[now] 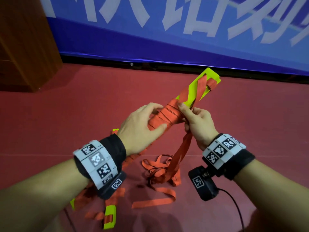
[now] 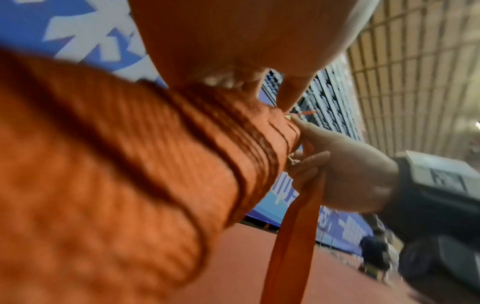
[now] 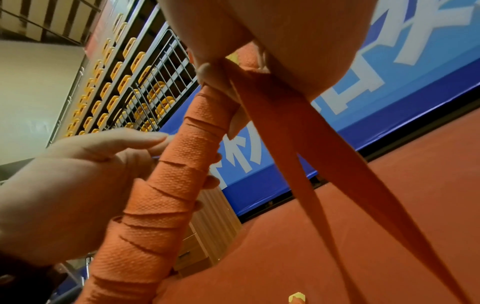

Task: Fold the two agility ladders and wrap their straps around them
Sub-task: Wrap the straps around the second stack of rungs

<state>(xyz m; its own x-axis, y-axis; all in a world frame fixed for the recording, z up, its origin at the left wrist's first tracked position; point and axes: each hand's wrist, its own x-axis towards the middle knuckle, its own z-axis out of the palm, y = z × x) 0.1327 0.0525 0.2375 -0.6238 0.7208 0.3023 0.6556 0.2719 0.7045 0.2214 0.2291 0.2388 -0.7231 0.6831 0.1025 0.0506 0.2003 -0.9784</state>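
A folded agility ladder [image 1: 192,91], a bundle of yellow-green rungs wound in orange strap, tilts up to the right above the floor. My left hand [image 1: 142,124] grips its wrapped middle [image 3: 168,170], fingers curled round it. My right hand [image 1: 195,121] pinches the orange strap [image 1: 181,151] beside the bundle; two strands [image 3: 298,144] hang from it to a loose heap [image 1: 160,171] on the floor. A second ladder [image 1: 109,216], yellow-green rungs with orange strap, lies on the floor under my left forearm, partly hidden.
The floor [image 1: 66,123] is red carpet. A blue banner wall [image 1: 167,39] with white characters runs across the back. A brown wooden cabinet [image 1: 25,44] stands at the far left. A black cable [image 1: 237,210] trails from my right wrist camera.
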